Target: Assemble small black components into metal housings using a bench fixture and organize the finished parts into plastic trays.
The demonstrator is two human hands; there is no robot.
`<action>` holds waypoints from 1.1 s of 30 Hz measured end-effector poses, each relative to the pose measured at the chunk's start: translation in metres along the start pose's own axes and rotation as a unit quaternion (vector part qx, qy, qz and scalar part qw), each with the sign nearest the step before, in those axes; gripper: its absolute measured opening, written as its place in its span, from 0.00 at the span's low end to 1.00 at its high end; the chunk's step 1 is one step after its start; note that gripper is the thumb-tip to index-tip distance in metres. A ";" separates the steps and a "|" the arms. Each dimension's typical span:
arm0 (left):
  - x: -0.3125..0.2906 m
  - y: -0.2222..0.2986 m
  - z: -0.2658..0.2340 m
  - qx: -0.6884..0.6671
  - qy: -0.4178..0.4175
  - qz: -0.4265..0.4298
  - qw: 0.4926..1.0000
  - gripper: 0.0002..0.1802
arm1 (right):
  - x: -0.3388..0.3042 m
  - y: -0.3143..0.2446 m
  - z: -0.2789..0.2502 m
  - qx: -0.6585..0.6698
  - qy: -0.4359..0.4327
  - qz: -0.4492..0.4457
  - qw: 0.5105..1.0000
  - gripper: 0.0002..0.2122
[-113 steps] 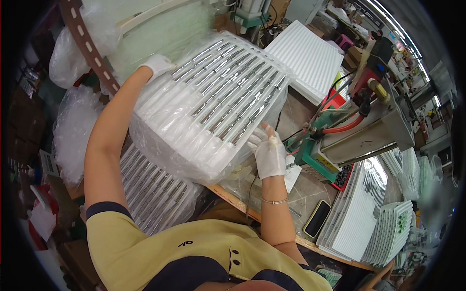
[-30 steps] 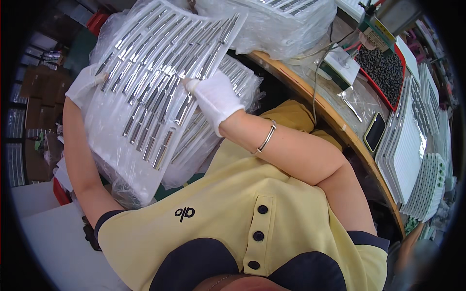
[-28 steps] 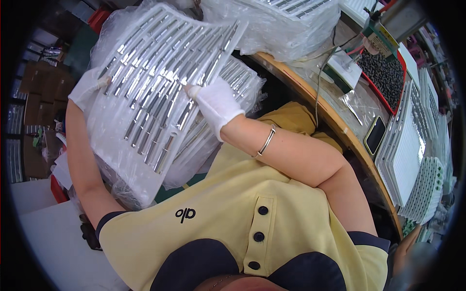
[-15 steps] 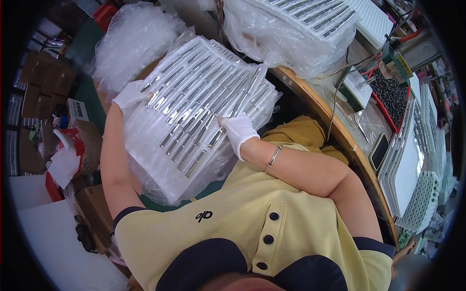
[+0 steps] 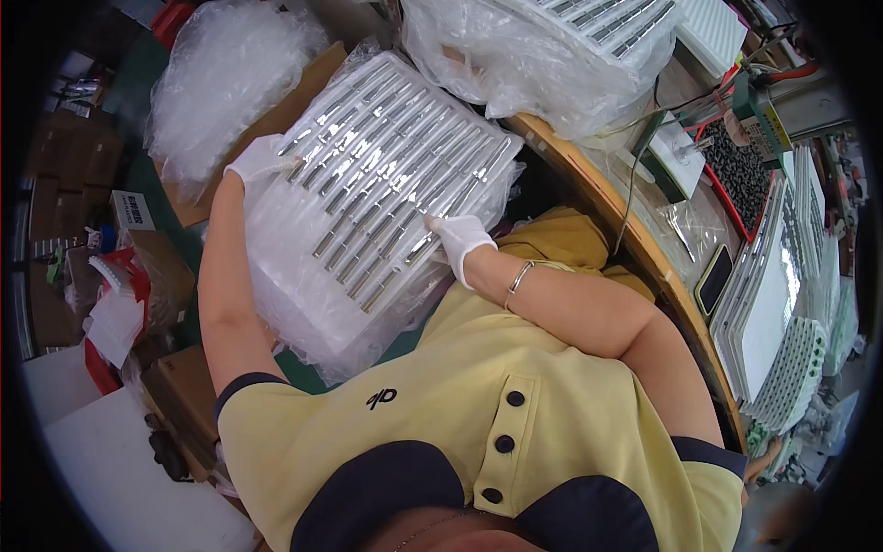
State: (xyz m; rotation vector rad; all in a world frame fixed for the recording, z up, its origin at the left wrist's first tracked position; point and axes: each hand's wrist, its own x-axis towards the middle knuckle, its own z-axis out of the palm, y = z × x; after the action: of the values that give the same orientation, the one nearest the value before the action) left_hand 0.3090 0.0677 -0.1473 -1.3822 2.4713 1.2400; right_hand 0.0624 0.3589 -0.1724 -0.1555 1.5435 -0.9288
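Note:
A white tray (image 5: 397, 64) holds several rows of shiny metal tubes (image 5: 382, 170). It lies tilted across a stack wrapped in clear plastic film (image 5: 294, 304) in front of me. My left hand (image 5: 258, 160), in a white glove with bare fingertips, is closed on the tray's left edge. At the near right edge, my right hand (image 5: 463, 243), gloved the same way, pinches the tray with thumb and fingers. The parts of the fingers under the tray are hidden.
A curved wooden bench edge (image 5: 589, 175) runs along the right, with a phone (image 5: 714, 281), a red bin of small black parts (image 5: 736, 170) and stacked white trays (image 5: 754, 322). Another film-wrapped tray stack (image 5: 552, 69) stands at the back. Bundled plastic (image 5: 225, 83) and cartons sit left.
The tray has moved slightly, its far edge now lying straighter over the stack, where another layer of tubes showed before. Both hands moved with it and kept their hold.

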 end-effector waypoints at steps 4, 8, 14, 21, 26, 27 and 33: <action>0.001 0.017 0.000 0.092 0.003 -0.020 0.996 0.24 | 0.004 -0.005 -0.009 0.033 -0.032 0.049 0.998 0.20; -0.014 0.010 0.009 0.138 0.090 -0.026 0.986 0.32 | 0.012 0.000 -0.023 0.058 -0.082 0.080 0.992 0.21; -0.034 0.020 0.037 0.148 0.340 0.011 0.929 0.32 | 0.017 -0.002 -0.047 0.081 -0.159 0.145 0.973 0.22; -0.051 0.122 0.112 0.131 0.274 0.171 0.937 0.20 | 0.027 -0.016 -0.075 -0.048 -0.044 0.010 0.998 0.15; -0.019 0.199 0.190 0.189 0.189 0.373 0.889 0.25 | 0.042 -0.022 -0.098 0.046 0.028 -0.073 0.996 0.11; -0.012 0.210 0.202 0.191 0.187 0.368 0.891 0.28 | 0.042 -0.025 -0.102 0.049 0.062 -0.122 0.989 0.11; 0.003 0.225 0.240 0.290 0.147 0.326 0.888 0.31 | 0.053 -0.038 -0.121 -0.011 0.084 -0.224 0.971 0.15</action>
State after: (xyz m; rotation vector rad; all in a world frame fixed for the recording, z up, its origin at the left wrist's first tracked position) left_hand 0.0655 0.2878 -0.1719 -0.6299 3.2655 0.2234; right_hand -0.0720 0.3582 -0.2007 -0.4660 1.7097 -1.3048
